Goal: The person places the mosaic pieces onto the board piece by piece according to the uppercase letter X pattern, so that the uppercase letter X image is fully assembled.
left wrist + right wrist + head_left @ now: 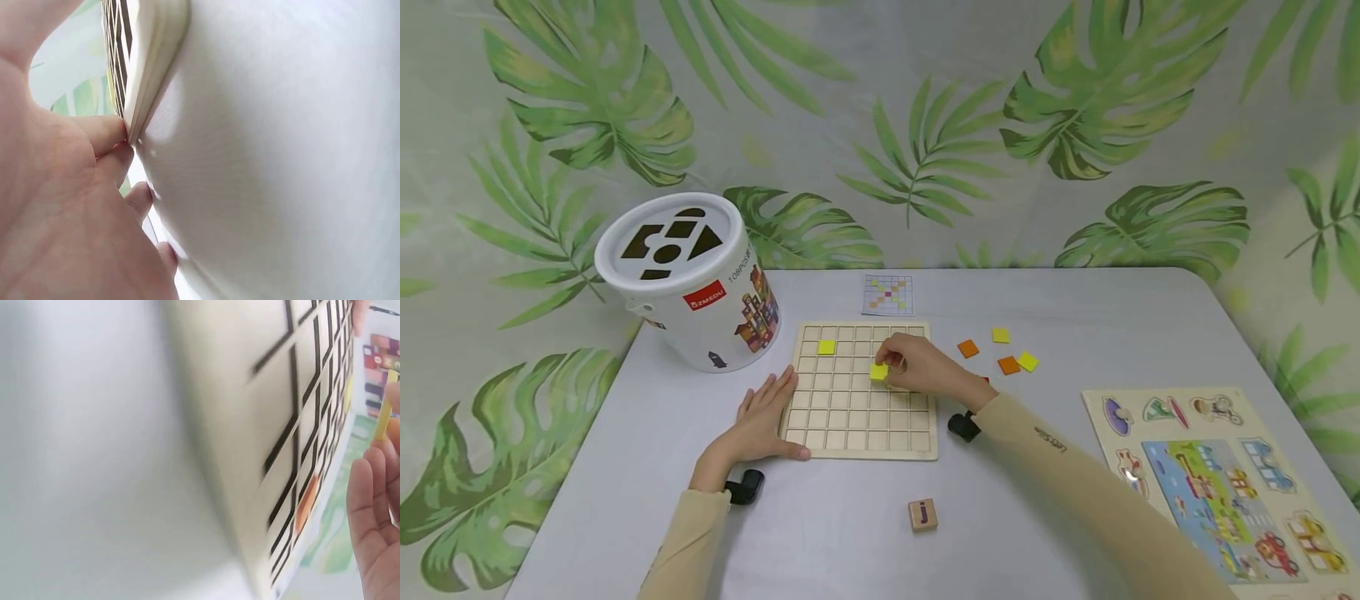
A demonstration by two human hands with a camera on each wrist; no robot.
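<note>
A wooden grid board point(850, 402) lies on the table, with a yellow tile point(827, 347) in one of its upper left squares. My left hand point(758, 427) rests along the board's left side, fingers extended against the edge and thumb at the front left corner. Over the upper middle of the grid, my right hand point(922, 365) pinches a second yellow tile point(878, 372) between thumb and fingertips. From the right wrist, that tile is seen held above the board's surface. The same view shows an orange tile point(306, 503) on the grid, hidden behind my right hand in the head view.
Loose orange tiles point(967, 348) and yellow tiles point(1001, 335) lie right of the board. A printed pattern card point(888, 295) sits behind it. A white bucket point(700, 333) stands back left, a picture puzzle point(1105, 417) lies at right, and a wooden letter block point(922, 515) in front.
</note>
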